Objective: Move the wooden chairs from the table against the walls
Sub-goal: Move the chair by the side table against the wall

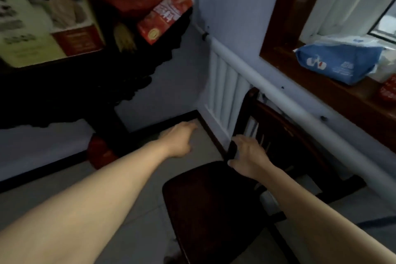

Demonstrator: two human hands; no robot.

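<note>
Chair: dark wooden seat nearest to us, low in the view, on the grey tiled floor; its backrest faces the radiator wall.
Chair backrest: curved top rail and slats stand just beside the radiator; we cannot tell whether they touch it.
Right hand: we grip the near upright of the backrest, fingers curled round the dark post, thumb toward the seat.
Left hand: we hold nothing; the hand hangs loosely closed over the floor, fingers pointing at the corner, apart from the chair.
Radiator: white ribbed panel under a white pipe, mounted on the pale wall beyond the chair.
Corner: dark skirting board runs along both walls; the floor between our left hand and the corner is bare.
Dark table: carved edge at upper left, carrying red packages and a printed box.
Window sill: brown ledge at far right with a blue plastic packet.
Progress: we judge this chair almost placed against the wall below the window.
Remaining: a final push or squaring-up may be needed, then release; no other chairs are visible, so we cannot tell how many are left.
</note>
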